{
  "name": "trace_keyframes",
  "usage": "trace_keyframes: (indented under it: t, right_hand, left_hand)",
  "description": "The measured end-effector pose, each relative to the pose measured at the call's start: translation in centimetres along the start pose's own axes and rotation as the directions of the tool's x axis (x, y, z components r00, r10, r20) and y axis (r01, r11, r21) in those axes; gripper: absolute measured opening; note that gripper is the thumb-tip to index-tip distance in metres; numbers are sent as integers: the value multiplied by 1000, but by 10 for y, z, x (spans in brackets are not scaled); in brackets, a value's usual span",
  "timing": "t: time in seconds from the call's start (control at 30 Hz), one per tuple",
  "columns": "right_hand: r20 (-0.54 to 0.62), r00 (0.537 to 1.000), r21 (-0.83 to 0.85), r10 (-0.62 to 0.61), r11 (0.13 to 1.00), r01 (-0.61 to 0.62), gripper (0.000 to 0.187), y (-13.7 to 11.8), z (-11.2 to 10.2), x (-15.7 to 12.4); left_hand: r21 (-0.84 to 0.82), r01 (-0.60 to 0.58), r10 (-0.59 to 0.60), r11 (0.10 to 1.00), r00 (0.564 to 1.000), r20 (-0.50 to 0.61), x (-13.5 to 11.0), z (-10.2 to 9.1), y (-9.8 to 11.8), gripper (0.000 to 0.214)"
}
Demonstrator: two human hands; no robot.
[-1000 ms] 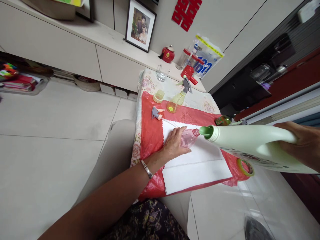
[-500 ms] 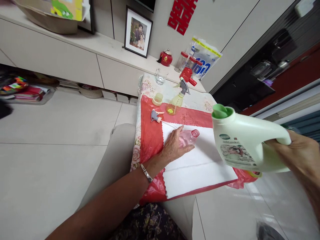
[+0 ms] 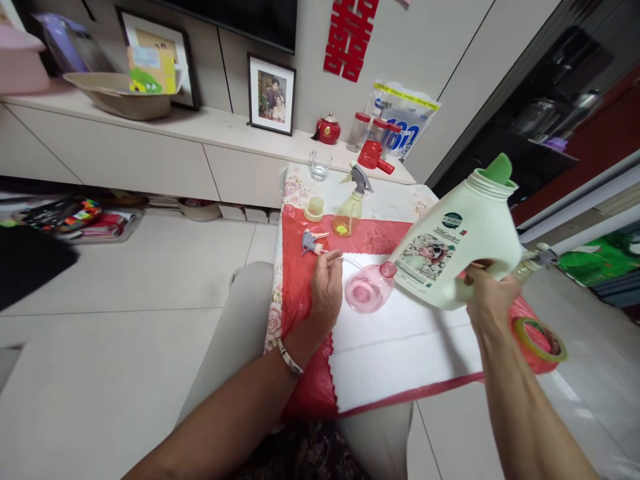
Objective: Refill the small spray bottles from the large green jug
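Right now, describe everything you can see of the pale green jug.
The jug is pale green, opaque and plastic-looking, with an uncapped, threaded neck and a brighter green spout. Its front bears a dark green oval mark, lettering and a printed picture. It leans over the white sheet, neck upward and toward the view's right. The right hand grips its handle; whether it also touches anything below is unclear.

Diffuse, fairly bright light. A soft shadow crosses the white sheet [image 3: 395, 360]; pale glare streaks the floor tiles [image 3: 585, 410] to its right; the black cabinet [image 3: 530, 157] beyond it lies dim; wide-angle distortion stretches the margins.
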State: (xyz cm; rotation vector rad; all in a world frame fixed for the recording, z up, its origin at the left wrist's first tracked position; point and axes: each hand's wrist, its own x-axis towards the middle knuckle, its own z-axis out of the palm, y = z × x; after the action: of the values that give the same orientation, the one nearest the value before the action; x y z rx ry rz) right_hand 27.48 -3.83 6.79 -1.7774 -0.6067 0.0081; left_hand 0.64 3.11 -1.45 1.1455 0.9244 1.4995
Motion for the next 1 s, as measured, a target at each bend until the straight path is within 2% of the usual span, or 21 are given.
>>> trace_keyframes:
  t: [0.1, 0.2, 0.37, 0.47, 0.57, 0.63, 0.7, 0.77, 0.83, 0.9, 1.0]
  right_hand:
    - [-16, 1000, 52, 18, 998, -17, 31, 19, 22, -7]
    - [-30, 999, 89, 22, 996, -19, 31, 33, 34, -13]
    - [-8, 1000, 121, 11, 993, -10, 26, 41, 34, -15]
    - [21, 1000, 121, 12, 993, -14, 30, 39, 26, -15]
    - [93, 995, 86, 28, 996, -36, 47, 35, 12, -20]
    - [146, 989, 57, 37, 997, -45, 62, 32, -2, -28]
    - [143, 989, 57, 39, 997, -47, 77, 31, -20, -42]
    - [78, 996, 109, 52, 992, -61, 92, 34, -40, -61]
    - [46, 993, 159, 105, 981, -111, 92, 38, -60, -81]
    - [57, 982, 125, 182, 974, -188, 86, 42, -79, -101]
    - [106, 962, -39, 253, 967, -250, 81, 46, -101, -127]
  left_hand:
    - [-16, 15, -15, 1000, 1000, -4, 3, -1, -3, 24]
    - [-32, 44, -45, 999, 999, -29, 7, -2, -5, 24]
    - [-11, 127, -127, 992, 990, -60, 9, -2, -1, 31]
    - [75, 158, -155, 985, 987, -38, 9, -4, 11, 35]
    - [228, 99, -121, 969, 989, 85, 16, -14, 26, 34]
    - [351, -17, -54, 936, 980, 192, 28, -27, 33, 31]
    - [480, -177, 45, 859, 960, 275, 44, -41, 35, 28]
    - [601, -324, 127, 731, 929, 347, 62, -55, 33, 23]
    - [678, -422, 125, 602, 888, 442, 78, -66, 27, 26]
    - [689, -470, 95, 552, 856, 508, 90, -70, 20, 34]
    - [688, -502, 43, 525, 823, 567, 98, -68, 13, 34]
